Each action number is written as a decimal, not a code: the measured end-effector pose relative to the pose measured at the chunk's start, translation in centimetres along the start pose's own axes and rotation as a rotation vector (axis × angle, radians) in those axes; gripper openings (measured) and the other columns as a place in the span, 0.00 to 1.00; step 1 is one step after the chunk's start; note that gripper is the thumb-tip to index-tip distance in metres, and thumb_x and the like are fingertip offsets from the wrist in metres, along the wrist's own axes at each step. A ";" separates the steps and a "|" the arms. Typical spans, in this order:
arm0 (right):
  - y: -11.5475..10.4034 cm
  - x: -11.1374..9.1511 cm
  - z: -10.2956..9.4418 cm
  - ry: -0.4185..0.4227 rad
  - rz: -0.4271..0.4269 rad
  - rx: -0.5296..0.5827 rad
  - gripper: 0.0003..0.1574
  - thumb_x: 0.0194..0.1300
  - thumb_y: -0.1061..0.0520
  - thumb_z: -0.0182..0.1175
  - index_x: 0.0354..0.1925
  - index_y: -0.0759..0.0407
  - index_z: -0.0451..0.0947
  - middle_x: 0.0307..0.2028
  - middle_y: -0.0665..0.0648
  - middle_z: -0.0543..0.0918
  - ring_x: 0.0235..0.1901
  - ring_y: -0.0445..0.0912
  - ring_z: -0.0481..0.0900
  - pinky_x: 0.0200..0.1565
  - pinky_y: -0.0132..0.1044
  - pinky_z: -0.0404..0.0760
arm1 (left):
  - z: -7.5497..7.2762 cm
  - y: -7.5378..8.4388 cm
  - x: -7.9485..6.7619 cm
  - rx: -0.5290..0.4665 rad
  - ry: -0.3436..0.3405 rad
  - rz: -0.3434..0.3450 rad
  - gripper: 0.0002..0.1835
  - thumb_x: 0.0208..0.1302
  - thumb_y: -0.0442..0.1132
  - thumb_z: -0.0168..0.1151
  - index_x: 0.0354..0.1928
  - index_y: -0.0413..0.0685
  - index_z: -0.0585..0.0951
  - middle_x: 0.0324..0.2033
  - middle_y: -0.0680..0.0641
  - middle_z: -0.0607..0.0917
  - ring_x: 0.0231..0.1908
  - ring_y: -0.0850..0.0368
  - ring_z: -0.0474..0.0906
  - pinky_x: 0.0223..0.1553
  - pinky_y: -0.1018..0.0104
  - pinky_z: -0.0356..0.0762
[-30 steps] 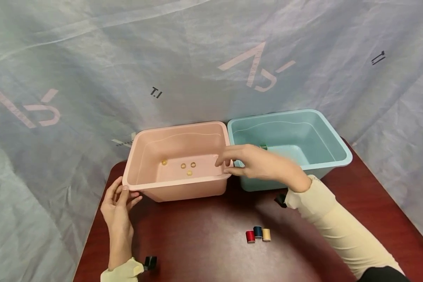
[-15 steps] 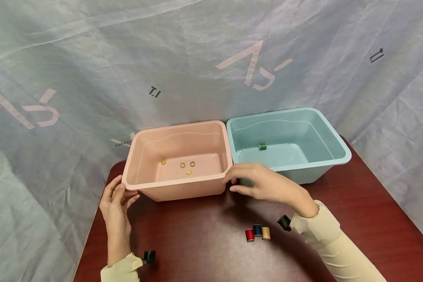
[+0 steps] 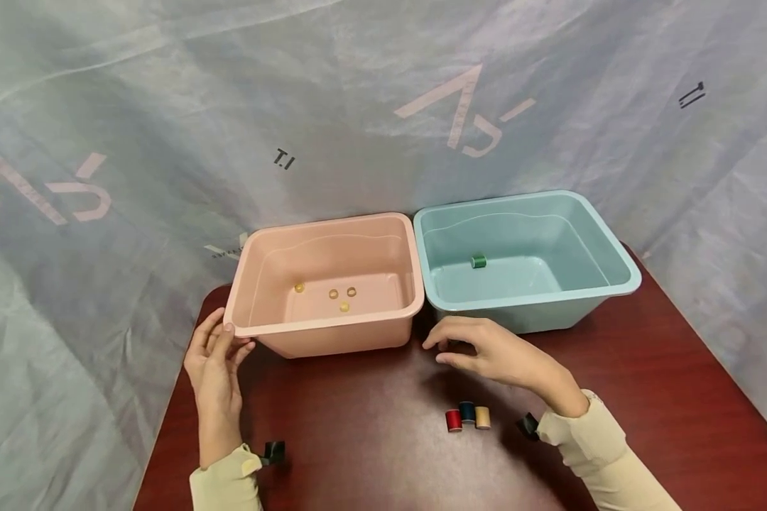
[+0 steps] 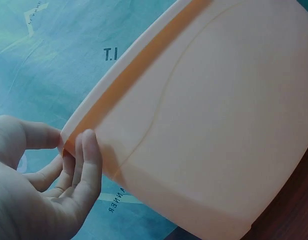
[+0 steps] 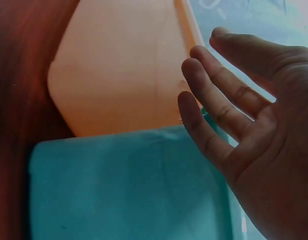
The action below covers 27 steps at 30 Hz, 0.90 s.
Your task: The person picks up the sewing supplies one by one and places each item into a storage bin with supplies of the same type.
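My left hand (image 3: 216, 369) grips the front left corner of the pink plastic tub (image 3: 332, 323), thumb and fingers on its rim, as the left wrist view shows up close. Inside that tub lie several small gold-coloured rings (image 3: 334, 294). In front of the blue tub (image 3: 524, 301) my right hand (image 3: 495, 355) hovers with relaxed, parted fingers and holds nothing. A spool of green thread (image 3: 479, 262) lies in the blue tub. Below the right hand, a red thread spool (image 3: 454, 420), a dark blue thread spool (image 3: 467, 412) and a cream thread spool (image 3: 482, 417) stand close together.
Both tubs stand side by side at the back of the dark red wooden table (image 3: 358, 426). Right behind them hangs a grey printed curtain (image 3: 332, 106). Dark camera pieces are strapped at both wrists.
My right hand has come out from over the pink tub's right end, back toward me and slightly right, to above the table. The left hand has kept its grip on the tub corner.
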State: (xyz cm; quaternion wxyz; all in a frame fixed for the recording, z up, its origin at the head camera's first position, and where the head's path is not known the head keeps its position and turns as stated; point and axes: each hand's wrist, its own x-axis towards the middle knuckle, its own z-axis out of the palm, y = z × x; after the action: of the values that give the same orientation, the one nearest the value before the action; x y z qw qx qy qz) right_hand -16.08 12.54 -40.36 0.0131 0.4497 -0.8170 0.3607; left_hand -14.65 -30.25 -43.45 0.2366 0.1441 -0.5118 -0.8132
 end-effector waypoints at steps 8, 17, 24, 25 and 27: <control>1.3 -2.0 2.0 0.006 -0.003 0.021 0.17 0.69 0.60 0.69 0.55 0.47 0.83 0.48 0.42 0.85 0.45 0.37 0.85 0.46 0.38 0.88 | -0.2 -0.2 0.1 -0.025 -0.014 0.012 0.22 0.71 0.29 0.65 0.65 0.39 0.79 0.39 0.44 0.82 0.25 0.57 0.86 0.27 0.68 0.90; 1.9 -4.9 3.2 -0.027 0.079 -0.014 0.18 0.69 0.53 0.71 0.55 0.45 0.80 0.48 0.39 0.85 0.46 0.35 0.83 0.46 0.33 0.86 | -0.4 -0.6 0.0 -0.033 -0.036 0.026 0.22 0.72 0.30 0.65 0.66 0.39 0.78 0.40 0.42 0.82 0.24 0.55 0.88 0.26 0.68 0.89; 2.2 -6.6 5.1 -0.042 0.064 -0.101 0.25 0.64 0.52 0.76 0.57 0.46 0.81 0.51 0.41 0.85 0.52 0.40 0.82 0.55 0.39 0.84 | -0.5 -0.5 0.0 -0.041 -0.048 0.026 0.23 0.72 0.30 0.65 0.67 0.39 0.77 0.39 0.42 0.82 0.23 0.55 0.87 0.25 0.68 0.89; 2.2 -6.8 5.3 -0.045 0.059 -0.108 0.26 0.63 0.52 0.76 0.57 0.46 0.81 0.51 0.42 0.85 0.52 0.40 0.82 0.55 0.40 0.84 | -0.5 -0.5 0.0 -0.041 -0.049 0.026 0.23 0.72 0.30 0.65 0.67 0.39 0.77 0.38 0.43 0.82 0.23 0.55 0.87 0.25 0.68 0.89; 2.3 -7.1 5.8 -0.051 0.047 -0.118 0.27 0.61 0.51 0.77 0.57 0.46 0.80 0.52 0.44 0.85 0.53 0.40 0.82 0.56 0.41 0.84 | -0.6 -0.5 0.0 -0.040 -0.052 0.024 0.23 0.72 0.30 0.65 0.67 0.39 0.77 0.39 0.43 0.82 0.23 0.55 0.87 0.25 0.68 0.89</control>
State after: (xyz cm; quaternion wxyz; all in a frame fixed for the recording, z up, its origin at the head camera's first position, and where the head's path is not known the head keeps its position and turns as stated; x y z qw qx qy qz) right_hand -11.79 15.00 -48.40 0.0103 0.4380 -0.8472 0.3006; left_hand -14.51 -30.55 -44.21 0.2358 0.1122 -0.5029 -0.8240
